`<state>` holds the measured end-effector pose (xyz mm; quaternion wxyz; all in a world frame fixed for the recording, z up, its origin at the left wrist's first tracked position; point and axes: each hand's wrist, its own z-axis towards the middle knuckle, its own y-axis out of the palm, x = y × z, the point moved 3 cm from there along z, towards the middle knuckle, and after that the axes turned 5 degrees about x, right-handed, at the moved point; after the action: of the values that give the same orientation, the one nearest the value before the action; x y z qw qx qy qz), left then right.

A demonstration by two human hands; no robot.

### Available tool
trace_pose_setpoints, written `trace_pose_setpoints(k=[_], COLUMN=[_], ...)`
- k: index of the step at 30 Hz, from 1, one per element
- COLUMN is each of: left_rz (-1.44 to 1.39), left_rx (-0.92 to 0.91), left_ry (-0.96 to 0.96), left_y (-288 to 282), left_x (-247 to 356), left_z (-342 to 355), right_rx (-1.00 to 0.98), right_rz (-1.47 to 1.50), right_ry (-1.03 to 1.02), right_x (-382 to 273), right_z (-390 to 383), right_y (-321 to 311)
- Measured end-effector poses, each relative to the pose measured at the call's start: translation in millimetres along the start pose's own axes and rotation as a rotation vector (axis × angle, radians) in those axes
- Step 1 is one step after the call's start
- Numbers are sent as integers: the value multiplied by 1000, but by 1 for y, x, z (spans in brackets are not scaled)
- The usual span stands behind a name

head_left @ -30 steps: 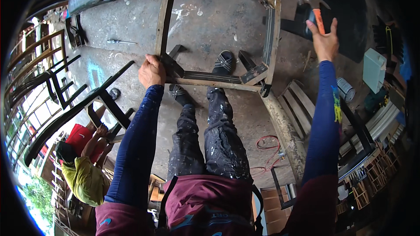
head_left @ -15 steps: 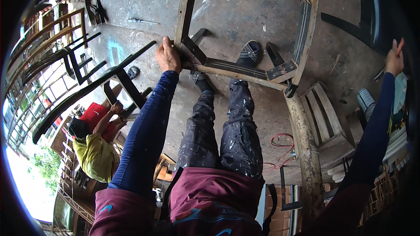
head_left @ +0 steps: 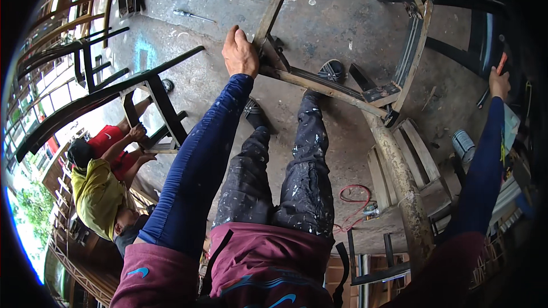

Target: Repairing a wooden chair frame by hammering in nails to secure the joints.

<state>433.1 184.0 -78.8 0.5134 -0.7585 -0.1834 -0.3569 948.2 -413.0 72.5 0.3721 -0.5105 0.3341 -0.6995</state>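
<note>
Swung well out to the right since a second ago, the right hand (head_left: 500, 84) now stands far from the wooden frame (head_left: 328, 87), closed around the orange handle of a hammer (head_left: 502, 63). Against that earlier view the frame also shows more slanted, though a turn of the head may account for some of this.

Curled against the frame's near left corner is the left hand (head_left: 240, 54); its fingertips are hidden, so I cannot tell whether it is clamped on the wood. The frame sits ahead of the person's legs, with the right sandal (head_left: 332, 70) seen through its opening and the left one on the near side of the rail.

Beyond the left hand, a screwdriver (head_left: 194, 16) lies on the concrete floor (head_left: 325, 28). Just below the frame's near right corner runs a mottled round post (head_left: 402, 185), beside slatted wood (head_left: 412, 151). A red cord (head_left: 355, 187) loops near it. At left, a co-worker's hand (head_left: 137, 132) touches a dark chair frame (head_left: 162, 108).
</note>
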Motion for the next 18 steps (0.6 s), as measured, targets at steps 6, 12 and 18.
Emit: trace_pose_setpoints(k=[6, 12, 18], left_rz=[-555, -779, -984], left_rx=[47, -688, -843], left_ry=[-63, -304, -597], left_y=[-39, -136, -163], left_x=[-9, 33, 1], left_z=[-16, -153, -178], right_rx=[-162, -1210, -1447], right_rz=[1552, 1619, 1587], right_ry=[75, -205, 68], right_x=[-175, -235, -218], right_z=[-311, -565, -619], right_y=[-200, -306, -325])
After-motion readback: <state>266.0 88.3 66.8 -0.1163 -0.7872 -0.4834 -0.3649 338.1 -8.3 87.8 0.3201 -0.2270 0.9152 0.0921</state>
